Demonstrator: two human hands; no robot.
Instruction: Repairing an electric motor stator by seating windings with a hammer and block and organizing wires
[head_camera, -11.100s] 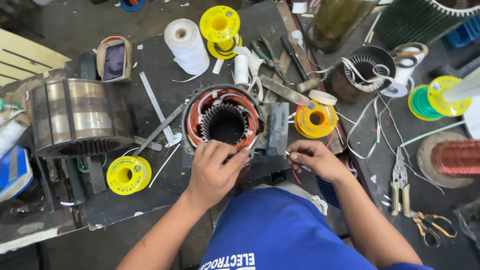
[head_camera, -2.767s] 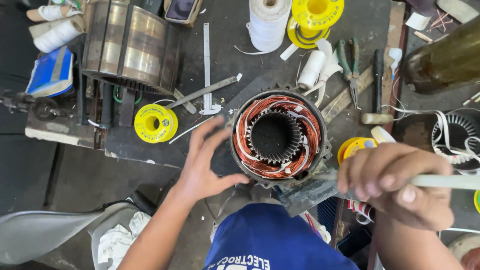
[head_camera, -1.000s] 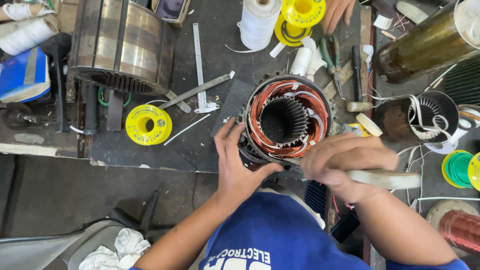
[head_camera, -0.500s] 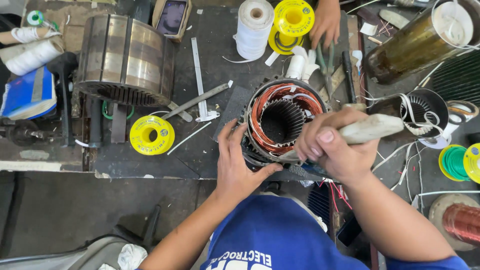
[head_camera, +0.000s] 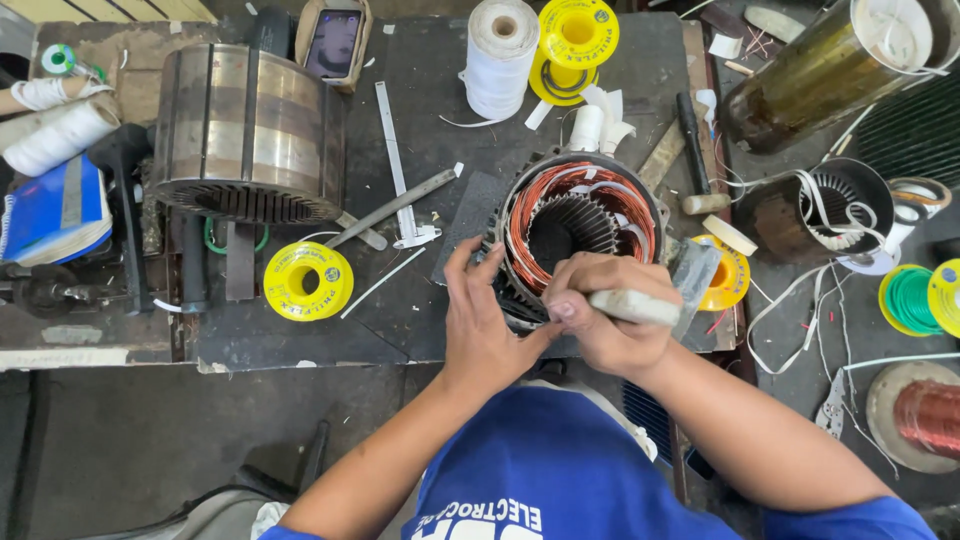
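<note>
Right hand (head_camera: 610, 320) clamped in a fist around a pale, worn tool handle (head_camera: 632, 307), handle lying crosswise and pointing right, working end hidden under the knuckles at the near rim of the motor stator (head_camera: 580, 230). Half a second back, held higher with the handle angled up toward the far right; now dropped low and pulled in against the stator's front edge, which reads as the tool being brought to bear on the windings rather than merely carried. Left hand (head_camera: 485, 320) flat and spread, fingers apart, pressed to the stator's left flank and gripping nothing, simply bracing the housing as before. Stator itself upright on the dark bench (head_camera: 400, 320), open bore facing up, copper coils (head_camera: 530, 215) ringing the toothed core, just ahead of the blue-shirted torso. Further out: yellow wire spool (head_camera: 308, 281) to the left, a metal rod (head_camera: 395, 207) and a thin steel ruler (head_camera: 392, 150) between spool and stator, a large laminated rotor core (head_camera: 250, 130) at far left. Behind the stator, a white string roll (head_camera: 500, 55) beside another yellow reel (head_camera: 577, 35). To the right, a second, smaller stator (head_camera: 825, 210) with white leads and a green wire spool (head_camera: 910, 300), well apart.
</note>
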